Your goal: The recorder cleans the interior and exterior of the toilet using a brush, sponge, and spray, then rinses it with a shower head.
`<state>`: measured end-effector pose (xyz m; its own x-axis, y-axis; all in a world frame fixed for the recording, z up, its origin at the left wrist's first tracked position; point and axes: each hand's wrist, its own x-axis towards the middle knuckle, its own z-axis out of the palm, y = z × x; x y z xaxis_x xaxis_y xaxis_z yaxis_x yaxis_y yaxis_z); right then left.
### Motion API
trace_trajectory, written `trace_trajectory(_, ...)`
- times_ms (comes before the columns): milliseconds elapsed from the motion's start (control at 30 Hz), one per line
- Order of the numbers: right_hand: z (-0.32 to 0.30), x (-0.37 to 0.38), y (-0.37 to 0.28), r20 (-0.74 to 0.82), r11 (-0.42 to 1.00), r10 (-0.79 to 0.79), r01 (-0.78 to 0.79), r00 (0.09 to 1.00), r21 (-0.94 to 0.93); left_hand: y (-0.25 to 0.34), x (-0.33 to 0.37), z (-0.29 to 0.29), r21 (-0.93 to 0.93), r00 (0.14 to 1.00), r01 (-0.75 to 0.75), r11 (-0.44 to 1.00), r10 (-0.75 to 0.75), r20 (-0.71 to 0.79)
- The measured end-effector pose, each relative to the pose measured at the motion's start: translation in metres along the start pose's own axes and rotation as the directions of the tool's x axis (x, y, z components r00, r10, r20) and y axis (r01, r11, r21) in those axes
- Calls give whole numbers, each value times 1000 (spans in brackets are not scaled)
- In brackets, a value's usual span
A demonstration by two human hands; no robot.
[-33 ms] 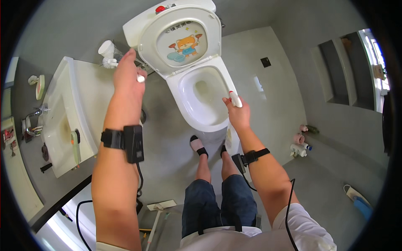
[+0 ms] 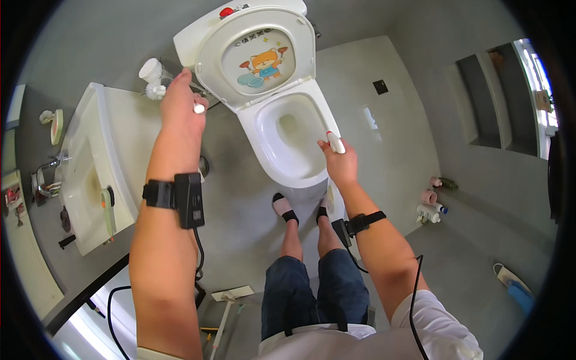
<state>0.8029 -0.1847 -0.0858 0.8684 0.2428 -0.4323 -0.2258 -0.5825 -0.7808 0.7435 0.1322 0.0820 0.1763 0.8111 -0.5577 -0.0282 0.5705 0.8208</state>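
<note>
My left hand [image 2: 183, 102] is closed around a white handle [image 2: 199, 108], whose end sticks out from the fist. White bristles of a toilet brush [image 2: 155, 90] show on the other side of that hand, close to a white cup-shaped holder [image 2: 150, 70] by the wall; the fist hides how handle and bristles join. My right hand [image 2: 342, 161] grips a white bottle [image 2: 336, 144] with a red tip, over the right rim of the toilet bowl. Between my hands is the toilet [image 2: 264, 135], its lid [image 2: 207, 60] raised and bearing a cartoon animal sticker.
To my left stands a washbasin [image 2: 111, 150] with a faucet [image 2: 51, 162] and a green-and-white brush [image 2: 108, 210] on its edge. A floor drain [image 2: 380, 87] lies beyond the toilet. Several bottles [image 2: 427, 213] sit along the right wall. A squeegee-like tool [image 2: 233, 293] is near my feet.
</note>
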Motion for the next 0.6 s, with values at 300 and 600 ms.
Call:
trace_trajectory(300,17,-14,34,265,989,-136,114,955,96,-1,41,26,22,990,101,995,-99,-103)
trace_trajectory(600,85,8,-22,415,951,28,104,909,-290,-8,54,32,26,995,88,996,-87,-52)
